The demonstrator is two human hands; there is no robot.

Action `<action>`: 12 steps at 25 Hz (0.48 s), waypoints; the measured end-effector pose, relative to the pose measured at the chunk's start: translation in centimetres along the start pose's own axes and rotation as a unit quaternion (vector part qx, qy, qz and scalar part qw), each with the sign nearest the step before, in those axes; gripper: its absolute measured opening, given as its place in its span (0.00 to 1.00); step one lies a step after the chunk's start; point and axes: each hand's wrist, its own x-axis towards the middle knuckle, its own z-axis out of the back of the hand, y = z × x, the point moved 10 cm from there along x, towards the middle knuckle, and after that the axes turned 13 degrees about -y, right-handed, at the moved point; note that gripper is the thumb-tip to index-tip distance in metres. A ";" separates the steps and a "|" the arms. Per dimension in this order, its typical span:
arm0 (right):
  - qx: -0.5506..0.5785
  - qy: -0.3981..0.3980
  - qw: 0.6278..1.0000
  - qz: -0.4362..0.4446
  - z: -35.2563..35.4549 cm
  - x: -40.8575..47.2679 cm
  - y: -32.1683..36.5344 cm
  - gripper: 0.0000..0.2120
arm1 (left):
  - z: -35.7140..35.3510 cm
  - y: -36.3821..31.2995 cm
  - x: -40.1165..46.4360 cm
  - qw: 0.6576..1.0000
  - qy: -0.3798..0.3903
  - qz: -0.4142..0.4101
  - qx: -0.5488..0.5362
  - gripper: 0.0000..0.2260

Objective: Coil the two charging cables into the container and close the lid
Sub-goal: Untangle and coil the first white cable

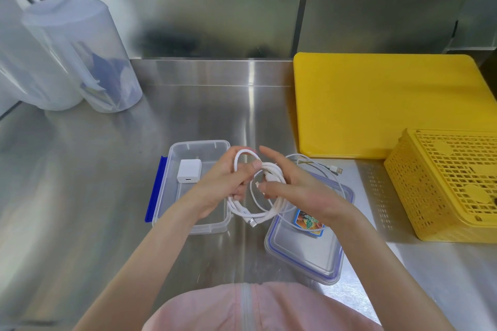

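A clear plastic container [212, 145] with a blue clip stands open on the steel counter, with a white charger block [188, 174] inside. Above its right edge my left hand [227, 183] grips a thick white cable [258, 213] wound into loops. My right hand [293, 185] holds the same coil from the right, thumb and fingers pinching near a connector end. A thinner white cable [314, 162] with a USB plug lies loosely on and behind the clear lid [306, 252], which rests flat to the container's right.
A yellow cutting board [376, 105] lies at the back right, with an upturned yellow perforated basket [443, 180] in front of it. Translucent plastic tubs [80, 62] stand at the back left. A small colourful sticker [309, 223] shows on the lid.
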 end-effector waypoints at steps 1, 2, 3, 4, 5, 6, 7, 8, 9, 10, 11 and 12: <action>0.011 -0.010 1.000 0.020 0.1 -0.1 0.5 0.29 | 0.1 -0.2 0.1 1.000 -0.005 -0.008 0.002 0.09; 0.019 -0.014 0.999 0.043 0.1 -0.2 1.1 0.28 | 0.3 -0.4 0.1 1.000 -0.011 -0.016 0.007 0.08; 0.025 -0.015 0.998 0.062 0.1 -0.4 1.6 0.26 | 0.5 -0.6 0.2 1.000 -0.018 -0.021 0.012 0.08; 0.031 -0.014 0.997 0.075 0.0 -0.5 2.0 0.24 | 0.6 -0.8 0.2 0.999 -0.024 -0.023 0.015 0.07; 0.037 -0.014 0.996 0.082 0.0 -0.5 2.2 0.24 | 0.7 -0.8 0.3 0.999 -0.028 -0.024 0.017 0.07; 0.042 -0.018 0.995 0.084 0.0 -0.5 2.2 0.24 | 0.8 -0.8 0.3 0.999 -0.032 -0.024 0.020 0.06; 0.044 -0.025 0.995 0.087 0.0 -0.5 2.2 0.23 | 0.9 -0.6 0.3 0.999 -0.039 -0.024 0.024 0.06; 0.040 -0.034 0.994 0.094 0.1 -0.4 2.3 0.21 | 1.0 -0.5 0.4 0.998 -0.046 -0.021 0.030 0.06; 0.031 -0.045 0.993 0.101 0.3 -0.3 2.3 0.17 | 1.1 -0.2 0.4 0.998 -0.054 -0.017 0.039 0.06; 0.023 -0.055 0.993 0.105 0.4 -0.3 2.3 0.13 | 1.2 0.0 0.5 0.997 -0.059 -0.014 0.051 0.07; 0.018 -0.067 0.992 0.107 0.6 -0.3 2.4 0.11 | 1.3 0.1 0.5 0.996 -0.062 -0.012 0.063 0.07; 0.015 -0.083 0.991 0.108 0.9 -0.3 2.5 0.10 | 1.3 0.2 0.5 0.996 -0.062 -0.011 0.068 0.08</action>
